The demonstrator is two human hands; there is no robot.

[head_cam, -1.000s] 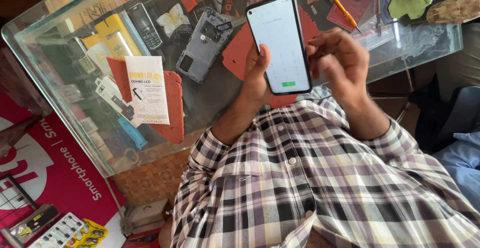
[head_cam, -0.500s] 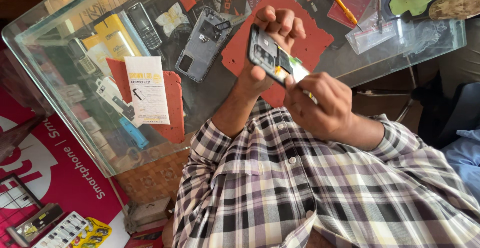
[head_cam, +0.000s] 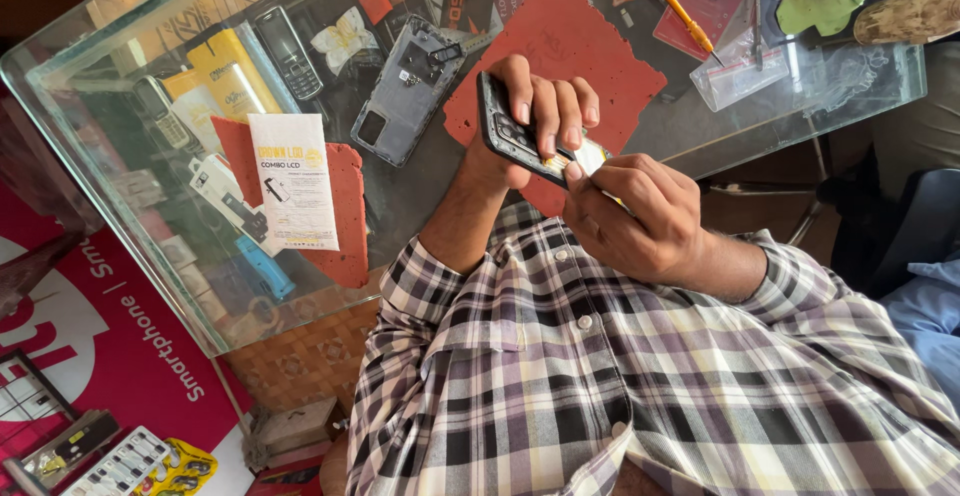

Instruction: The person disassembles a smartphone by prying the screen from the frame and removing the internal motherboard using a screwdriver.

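A phone turned edge-on between two hands above a glass bench.

Head view: the left hand (head_cam: 520,121) now grips the phone (head_cam: 512,136) with its back and side showing, where a second ago the lit screen faced up; the work has moved from the screen to the phone's edge. The right hand (head_cam: 630,216) has its fingers (head_cam: 575,171) pinched narrow against that edge, on something pale too small to tell. Below lie a red mat (head_cam: 560,46), a grey back cover (head_cam: 400,96), an orange screwdriver (head_cam: 682,18) and a clear bag (head_cam: 740,76), its contents unclear. A white box (head_cam: 295,181) rests on the bench (head_cam: 120,66).
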